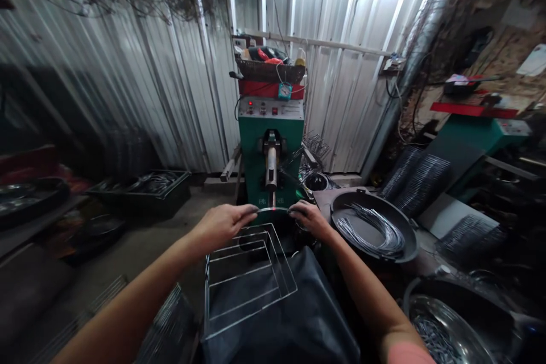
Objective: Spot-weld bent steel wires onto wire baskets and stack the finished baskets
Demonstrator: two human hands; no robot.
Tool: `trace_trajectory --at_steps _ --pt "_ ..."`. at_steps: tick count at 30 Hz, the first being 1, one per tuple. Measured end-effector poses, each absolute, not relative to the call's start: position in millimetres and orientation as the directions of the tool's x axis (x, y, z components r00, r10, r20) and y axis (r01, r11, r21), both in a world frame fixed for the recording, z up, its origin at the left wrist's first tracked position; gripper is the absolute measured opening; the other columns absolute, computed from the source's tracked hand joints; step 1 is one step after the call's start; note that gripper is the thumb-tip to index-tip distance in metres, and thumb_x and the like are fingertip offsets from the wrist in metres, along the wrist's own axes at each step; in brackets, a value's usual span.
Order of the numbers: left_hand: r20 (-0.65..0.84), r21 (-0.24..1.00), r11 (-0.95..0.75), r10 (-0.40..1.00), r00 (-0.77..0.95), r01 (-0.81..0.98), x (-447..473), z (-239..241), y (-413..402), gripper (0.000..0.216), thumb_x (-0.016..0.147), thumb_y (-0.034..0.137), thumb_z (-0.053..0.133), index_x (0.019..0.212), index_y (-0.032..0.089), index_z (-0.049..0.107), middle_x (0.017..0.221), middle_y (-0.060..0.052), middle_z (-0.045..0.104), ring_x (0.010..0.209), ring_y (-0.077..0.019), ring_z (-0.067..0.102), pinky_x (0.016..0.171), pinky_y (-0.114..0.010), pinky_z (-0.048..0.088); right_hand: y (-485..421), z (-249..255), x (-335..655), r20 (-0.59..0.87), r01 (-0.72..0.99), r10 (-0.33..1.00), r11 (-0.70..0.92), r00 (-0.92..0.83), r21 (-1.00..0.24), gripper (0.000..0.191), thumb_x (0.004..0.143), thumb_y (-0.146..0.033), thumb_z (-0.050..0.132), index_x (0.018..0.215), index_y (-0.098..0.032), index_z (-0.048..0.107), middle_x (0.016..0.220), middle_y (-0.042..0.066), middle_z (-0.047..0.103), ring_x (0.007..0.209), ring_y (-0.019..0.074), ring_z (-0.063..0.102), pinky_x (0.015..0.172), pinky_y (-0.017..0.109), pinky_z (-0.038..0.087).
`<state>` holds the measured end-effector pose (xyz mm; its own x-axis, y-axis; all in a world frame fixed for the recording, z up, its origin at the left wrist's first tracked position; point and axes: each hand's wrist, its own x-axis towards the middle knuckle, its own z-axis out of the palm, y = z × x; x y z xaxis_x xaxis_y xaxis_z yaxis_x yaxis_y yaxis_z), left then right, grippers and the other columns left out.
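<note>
My left hand (224, 224) and my right hand (307, 217) are both closed on the far edge of a rectangular wire frame (245, 273). Between my fingers the frame's far wire sits under the electrode (271, 169) of a green welding machine (270, 148), where a small red glow shows. The frame's nested wire rectangles slope back toward me over a dark cloth (281, 307) on my lap.
A round black pan (341, 205) of loose wire pieces sits right of the machine. A second pan (503, 307) lies at the lower right, with stacked wire grids (416, 179) behind. A dark crate (145, 190) stands left on the floor. Corrugated metal walls close the back.
</note>
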<state>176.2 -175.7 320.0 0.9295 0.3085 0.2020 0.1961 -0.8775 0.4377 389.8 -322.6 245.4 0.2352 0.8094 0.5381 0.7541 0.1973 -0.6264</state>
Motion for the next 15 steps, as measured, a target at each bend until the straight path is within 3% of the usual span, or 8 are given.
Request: trace_trajectory --at_steps 2,5,8,10,12,13,15 --pt "0.194 0.464 -0.863 0.317 0.928 0.198 151 310 -186 0.040 0.081 0.048 0.042 0.106 0.025 0.064 0.095 -0.004 0.069 0.084 -0.0225 0.062 0.074 -0.029 0.044 -328 232 373 0.609 0.817 0.770 0.220 0.189 -0.532 0.025 0.087 -0.037 0.048 0.089 -0.018 0.064 0.083 0.004 0.058 0.076 0.0138 0.055 0.071 0.025 0.044" --pt "0.216 0.622 -0.770 0.344 0.914 0.143 112 279 -181 0.042 0.078 0.049 0.048 0.110 0.026 0.062 0.105 -0.005 0.067 0.094 -0.0238 0.060 0.083 -0.031 0.044 -332 199 355 0.647 0.871 0.754 0.236 0.115 -0.430 0.025 0.090 -0.034 0.044 0.095 -0.019 0.063 0.086 0.006 0.059 0.078 0.0147 0.057 0.071 0.026 0.046" --pt "0.200 0.859 -0.483 0.622 0.757 0.171 76 222 -160 0.047 0.072 0.050 0.058 0.112 0.024 0.060 0.103 -0.006 0.067 0.096 -0.0233 0.060 0.086 -0.031 0.044 -335 170 349 0.664 0.887 0.737 0.215 0.127 -0.408 0.025 0.091 -0.030 0.041 0.097 -0.019 0.062 0.086 0.007 0.061 0.080 0.0159 0.058 0.072 0.027 0.048" --pt "0.055 0.980 -0.151 0.834 0.549 0.131 60 172 -147 0.052 0.069 0.050 0.061 0.111 0.020 0.059 0.094 -0.008 0.068 0.091 -0.0243 0.062 0.082 -0.035 0.048 -335 159 350 0.679 0.877 0.709 0.189 0.189 -0.442 0.024 0.091 -0.028 0.040 0.098 -0.020 0.062 0.087 0.007 0.061 0.081 0.0163 0.059 0.072 0.027 0.048" --pt "-0.205 0.978 0.183 0.927 0.314 0.099 54 121 -144 0.041 0.068 0.045 0.063 0.097 0.016 0.061 0.083 -0.008 0.068 0.084 -0.0243 0.065 0.076 -0.037 0.051 -335 152 353 0.684 0.863 0.690 0.174 0.237 -0.474 0.023 0.091 -0.027 0.041 0.098 -0.020 0.062 0.088 0.007 0.062 0.083 0.0165 0.059 0.073 0.027 0.048" --pt "-0.363 0.930 0.336 0.899 0.247 0.147 55 98 -145 0.031 0.069 0.041 0.064 0.085 0.015 0.062 0.077 -0.008 0.068 0.081 -0.0242 0.065 0.074 -0.037 0.051 -334 149 355 0.683 0.857 0.685 0.169 0.253 -0.487 0.022 0.091 -0.027 0.041 0.098 -0.020 0.062 0.088 0.007 0.062 0.083 0.0165 0.059 0.074 0.027 0.048" --pt "-0.560 0.828 0.512 0.771 0.302 0.229 64 62 -155 0.023 0.074 0.037 0.060 0.072 0.015 0.062 0.076 -0.011 0.068 0.084 -0.0254 0.065 0.078 -0.038 0.050 -332 145 357 0.674 0.844 0.679 0.150 0.290 -0.514 0.022 0.091 -0.027 0.042 0.098 -0.021 0.062 0.089 0.007 0.061 0.083 0.0166 0.059 0.075 0.028 0.048"
